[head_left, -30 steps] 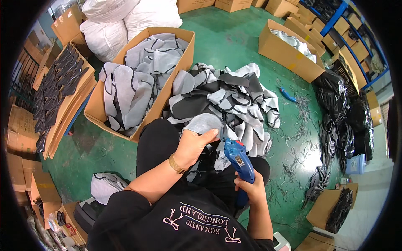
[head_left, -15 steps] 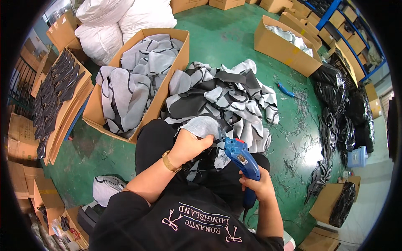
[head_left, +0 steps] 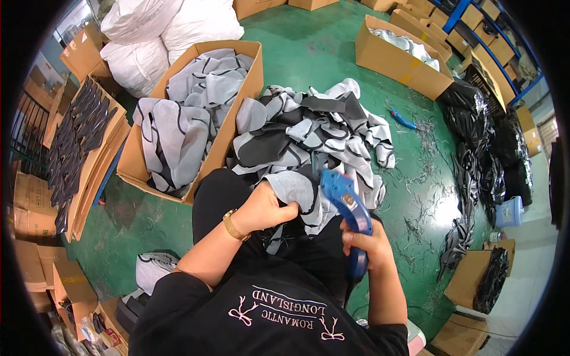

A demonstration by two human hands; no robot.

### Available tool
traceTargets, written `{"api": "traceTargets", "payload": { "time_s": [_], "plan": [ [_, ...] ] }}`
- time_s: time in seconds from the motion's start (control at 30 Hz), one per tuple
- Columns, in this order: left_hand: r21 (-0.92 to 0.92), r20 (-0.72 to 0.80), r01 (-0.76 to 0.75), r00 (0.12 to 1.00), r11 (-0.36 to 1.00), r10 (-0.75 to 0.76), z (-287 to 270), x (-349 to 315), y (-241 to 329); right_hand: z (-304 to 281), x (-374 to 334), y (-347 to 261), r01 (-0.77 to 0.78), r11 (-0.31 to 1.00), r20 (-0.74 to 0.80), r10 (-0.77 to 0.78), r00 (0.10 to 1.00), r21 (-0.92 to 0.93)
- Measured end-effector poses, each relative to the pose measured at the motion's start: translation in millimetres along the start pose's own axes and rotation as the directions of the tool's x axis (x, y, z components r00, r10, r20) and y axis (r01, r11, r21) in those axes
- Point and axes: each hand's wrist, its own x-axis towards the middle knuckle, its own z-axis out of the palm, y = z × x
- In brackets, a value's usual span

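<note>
Above my lap, my left hand point(head_left: 264, 212) pinches a grey fabric piece point(head_left: 295, 188) between thumb and fingers. The piece curls up and away from me over a heap of cut pieces point(head_left: 261, 148) in grey and black. My right hand point(head_left: 369, 244) is wrapped round the handle of blue electric scissors point(head_left: 343, 199). Their head points away from me, just right of the held fabric, with the blades point(head_left: 316, 161) over the heap. Whether the blades touch any cloth I cannot tell. The fingers under the handle are partly hidden.
Left of the heap stands a long cardboard box point(head_left: 252, 77) full of grey pieces. A second blue tool point(head_left: 404, 120) lies on the green floor point(head_left: 323, 53) among thin trimmings. Black plastic bags point(head_left: 469, 113) line the right side; stacked cardboard with black strips point(head_left: 83, 142) stands left.
The electric scissors have moved away from my left thumb, and their head now points further forward. My left hand still holds the grey piece, which has turned slightly. The view has shifted a little.
</note>
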Motion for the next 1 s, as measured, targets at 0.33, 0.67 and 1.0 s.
{"api": "traceTargets", "payload": {
  "time_s": [0.33, 0.67, 1.0],
  "plan": [
    [-0.309, 0.214, 0.286, 0.95, 0.907, -0.227, 21.0, -17.7, -4.2, 43.9, 42.6, -15.7, 0.26, 0.829, -0.1, -0.352, 0.931, -0.494],
    [-0.838, 0.049, 0.283, 0.891, 0.466, -0.452, 21.8, -0.6, -7.7, 32.7, 30.5, -1.0, 0.18, 0.984, 0.009, -0.18, 0.984, -0.002],
    [-0.834, 0.037, 0.244, 0.919, 0.495, -0.392, 8.3, 1.7, -7.2, -17.0, -11.3, 44.2, -0.182, 0.974, 0.272, 0.141, 0.952, 0.132]
  ]
}}
